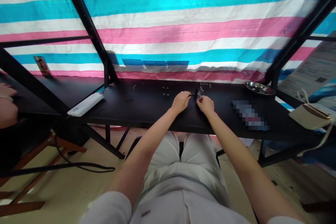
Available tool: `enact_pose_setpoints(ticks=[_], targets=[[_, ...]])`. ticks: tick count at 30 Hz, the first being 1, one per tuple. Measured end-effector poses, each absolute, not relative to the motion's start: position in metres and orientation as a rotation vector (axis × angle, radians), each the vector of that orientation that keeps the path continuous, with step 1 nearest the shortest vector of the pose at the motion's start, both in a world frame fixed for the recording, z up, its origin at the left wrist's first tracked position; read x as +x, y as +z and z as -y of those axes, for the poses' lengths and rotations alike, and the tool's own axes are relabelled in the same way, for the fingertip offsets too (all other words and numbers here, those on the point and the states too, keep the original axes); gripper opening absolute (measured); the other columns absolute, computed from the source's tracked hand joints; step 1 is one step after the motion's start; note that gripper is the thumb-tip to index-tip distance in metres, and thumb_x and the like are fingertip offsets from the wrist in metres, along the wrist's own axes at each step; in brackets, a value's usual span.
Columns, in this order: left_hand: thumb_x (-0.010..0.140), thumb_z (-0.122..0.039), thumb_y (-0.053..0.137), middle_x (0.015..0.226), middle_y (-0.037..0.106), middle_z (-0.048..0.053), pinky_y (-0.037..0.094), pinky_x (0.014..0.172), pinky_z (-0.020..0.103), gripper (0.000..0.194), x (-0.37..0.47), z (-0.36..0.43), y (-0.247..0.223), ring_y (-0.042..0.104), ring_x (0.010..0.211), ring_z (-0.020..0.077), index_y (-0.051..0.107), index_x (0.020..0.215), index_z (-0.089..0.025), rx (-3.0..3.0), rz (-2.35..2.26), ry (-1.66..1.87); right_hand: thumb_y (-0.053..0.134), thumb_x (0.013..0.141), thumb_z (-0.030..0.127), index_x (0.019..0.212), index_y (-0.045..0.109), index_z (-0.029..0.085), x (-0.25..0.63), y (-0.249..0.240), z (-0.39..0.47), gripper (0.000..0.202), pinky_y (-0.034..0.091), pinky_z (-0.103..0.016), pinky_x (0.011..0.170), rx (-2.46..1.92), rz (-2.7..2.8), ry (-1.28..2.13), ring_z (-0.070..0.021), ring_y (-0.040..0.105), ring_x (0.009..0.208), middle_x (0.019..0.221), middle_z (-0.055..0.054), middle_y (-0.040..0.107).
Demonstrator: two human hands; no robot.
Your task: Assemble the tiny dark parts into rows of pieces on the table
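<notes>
On the black surface point(147, 106), the left hand point(181, 100) grips a slim black tool point(195, 93) beside small greyish pieces point(201, 89); the right hand point(206, 105) pinches narrowly, but I cannot tell whether it holds one. Room separates it from a pixelated item point(250, 116); forearms point(154, 136) cross the front edge. Fingers point(187, 95) hide the tool's handle.

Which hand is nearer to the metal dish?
Right: the right hand is left of the metal dish in view; the left hand is farther left.
</notes>
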State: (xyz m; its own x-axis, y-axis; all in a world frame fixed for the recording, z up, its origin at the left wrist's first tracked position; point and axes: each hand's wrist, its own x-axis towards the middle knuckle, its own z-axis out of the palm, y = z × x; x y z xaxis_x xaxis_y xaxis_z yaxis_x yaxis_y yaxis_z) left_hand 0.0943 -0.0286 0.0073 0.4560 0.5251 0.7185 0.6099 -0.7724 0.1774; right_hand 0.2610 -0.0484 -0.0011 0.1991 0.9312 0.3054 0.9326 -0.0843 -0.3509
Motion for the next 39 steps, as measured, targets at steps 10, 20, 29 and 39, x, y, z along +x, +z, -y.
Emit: enact_pose_setpoints(ticks=[10, 20, 29, 39], targets=[[0.092, -0.02, 0.039, 0.089, 0.061, 0.007, 0.046, 0.078, 0.031, 0.017, 0.092, 0.029, 0.008, 0.055, 0.084, 0.0181, 0.055, 0.098, -0.016, -2.518, 0.966, -1.363, 0.05, 0.083, 0.029, 0.083, 0.061, 0.018, 0.254, 0.0, 0.05, 0.016, 0.034, -0.03, 0.068, -1.888, 1.886, -0.196, -0.0199, 0.058, 0.081, 0.09, -0.008, 0.064], [0.093, -0.021, 0.036, 0.093, 0.062, 0.009, 0.048, 0.081, 0.032, 0.022, 0.09, 0.028, 0.008, 0.056, 0.088, 0.0182, 0.055, 0.101, -0.016, -2.479, 0.954, -1.468, 0.048, 0.083, 0.028, 0.08, 0.058, 0.017, 0.251, -0.001, 0.052, 0.015, 0.03, -0.03, 0.067, -1.805, 1.969, -0.293, -0.0191, 0.056, 0.078, 0.088, -0.008, 0.063], [0.092, -0.022, 0.037, 0.095, 0.064, 0.008, 0.048, 0.084, 0.033, 0.022, 0.091, 0.038, 0.013, 0.057, 0.091, 0.0176, 0.058, 0.098, -0.018, -2.592, 0.893, -1.382, 0.049, 0.082, 0.028, 0.081, 0.058, 0.017, 0.246, 0.004, 0.057, 0.014, 0.029, -0.03, 0.068, -1.668, 2.028, -0.258, -0.0191, 0.055, 0.079, 0.086, -0.007, 0.063], [0.091, -0.024, 0.04, 0.092, 0.062, 0.008, 0.048, 0.083, 0.032, 0.02, 0.089, 0.044, 0.014, 0.057, 0.09, 0.0177, 0.056, 0.1, -0.018, -2.612, 1.003, -1.412, 0.048, 0.084, 0.03, 0.081, 0.057, 0.017, 0.243, 0.005, 0.058, 0.015, 0.031, -0.028, 0.071, -1.49, 2.074, -0.175, -0.0188, 0.054, 0.081, 0.082, -0.006, 0.06]])
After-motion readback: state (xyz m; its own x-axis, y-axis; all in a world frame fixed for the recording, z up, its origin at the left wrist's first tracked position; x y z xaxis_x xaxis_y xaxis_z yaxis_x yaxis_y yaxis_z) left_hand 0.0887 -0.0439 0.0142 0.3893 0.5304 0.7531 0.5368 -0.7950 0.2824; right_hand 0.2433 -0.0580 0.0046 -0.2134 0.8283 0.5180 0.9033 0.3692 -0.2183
